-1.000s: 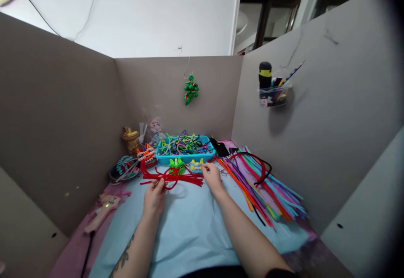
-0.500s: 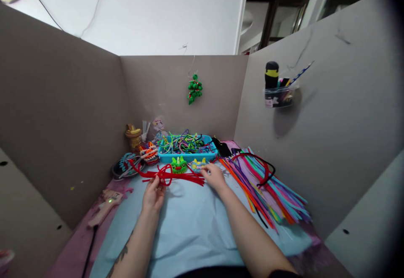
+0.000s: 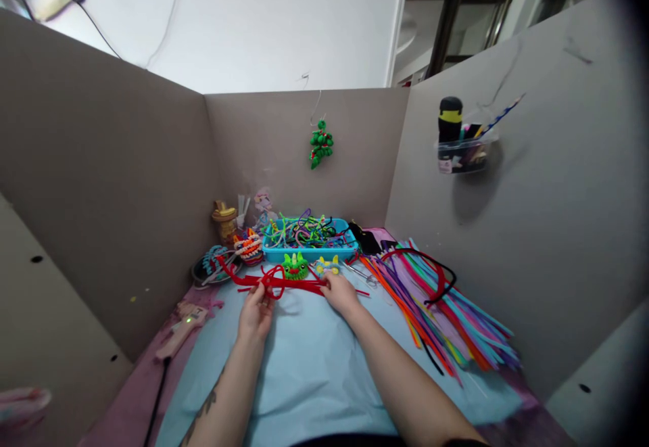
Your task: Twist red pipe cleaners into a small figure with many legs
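Observation:
Red pipe cleaners (image 3: 299, 284) lie across my two hands as a loose bundle, with a bent loop standing up near the left end. My left hand (image 3: 257, 312) is closed on the bundle just under that loop. Toward the right end, my right hand (image 3: 339, 293) pinches the stems, and a red tip pokes out past its fingers. Directly behind the bundle sits a green fuzzy animal head (image 3: 295, 267) with dark eyes. Beside it is a blue and yellow fuzzy piece (image 3: 327, 266), partly covered by my right hand.
Behind stands a blue tray (image 3: 309, 253) full of pipe cleaner scraps. Many coloured pipe cleaners (image 3: 436, 305) spread on the right, with scissors (image 3: 362, 274) near them. A pink glue gun (image 3: 180, 334), its light lit, lies left. Grey panels enclose the table.
My right hand has come down from beside the blue and yellow piece onto the red pipe cleaners; a stem end now sticks out to its right. The view has shifted slightly left.

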Available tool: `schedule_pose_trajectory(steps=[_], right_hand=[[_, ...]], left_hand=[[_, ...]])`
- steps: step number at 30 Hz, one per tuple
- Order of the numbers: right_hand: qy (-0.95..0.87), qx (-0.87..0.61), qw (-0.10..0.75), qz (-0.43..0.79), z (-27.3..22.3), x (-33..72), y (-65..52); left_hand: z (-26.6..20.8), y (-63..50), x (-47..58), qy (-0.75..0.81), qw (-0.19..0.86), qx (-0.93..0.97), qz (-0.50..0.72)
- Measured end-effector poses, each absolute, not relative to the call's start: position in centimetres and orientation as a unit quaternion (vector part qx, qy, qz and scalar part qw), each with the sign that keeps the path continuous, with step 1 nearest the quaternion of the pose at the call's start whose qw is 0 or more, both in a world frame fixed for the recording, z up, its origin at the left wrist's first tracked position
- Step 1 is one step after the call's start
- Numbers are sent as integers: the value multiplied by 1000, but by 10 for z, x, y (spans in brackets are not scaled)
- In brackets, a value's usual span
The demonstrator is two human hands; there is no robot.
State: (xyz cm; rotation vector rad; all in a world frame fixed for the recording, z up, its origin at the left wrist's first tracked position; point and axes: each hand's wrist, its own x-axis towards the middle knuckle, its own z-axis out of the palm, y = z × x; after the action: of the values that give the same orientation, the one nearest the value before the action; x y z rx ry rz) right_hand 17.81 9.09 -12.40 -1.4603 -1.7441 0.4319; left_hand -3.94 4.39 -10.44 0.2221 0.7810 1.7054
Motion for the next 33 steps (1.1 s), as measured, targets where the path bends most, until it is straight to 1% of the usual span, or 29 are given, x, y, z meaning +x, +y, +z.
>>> schedule_pose_trajectory(steps=[3,6,8,10,12,14,17,20,25,29,31,33], right_hand=[[-659,-599,424,164,-122,181,92],[-605,-589,513,153,-116,195,90],[-561,-561,580,185,-111,204,87],[-546,-516,607,258,-106,209,85],[-571,-469,589,328,-104,208,83],[-607,-436,560,358,-103,203,82],[-651,-422,530,342,-106,192,78],[-683,-424,501,320,-108,186,75],[-700,-440,480,293,-109,184,76],[-708,-442,472,283,-113,184,78],[-723,-438,456,279,-115,185,78],[-751,-432,420,270,-117,187,78]], left_hand=[[-106,44,-42,340,572,98,740],[-108,44,-46,341,514,89,782],[-109,44,-49,343,458,86,816],[-109,43,-50,345,422,94,833],[-108,42,-48,347,420,113,831],[-106,39,-43,348,445,147,812],[-102,34,-33,335,499,201,773],[-99,31,-28,328,511,241,757],[-101,32,-25,336,506,265,749],[-109,36,-23,358,481,288,746],[-113,39,-22,367,465,303,746],[-116,41,-21,374,455,313,745]])
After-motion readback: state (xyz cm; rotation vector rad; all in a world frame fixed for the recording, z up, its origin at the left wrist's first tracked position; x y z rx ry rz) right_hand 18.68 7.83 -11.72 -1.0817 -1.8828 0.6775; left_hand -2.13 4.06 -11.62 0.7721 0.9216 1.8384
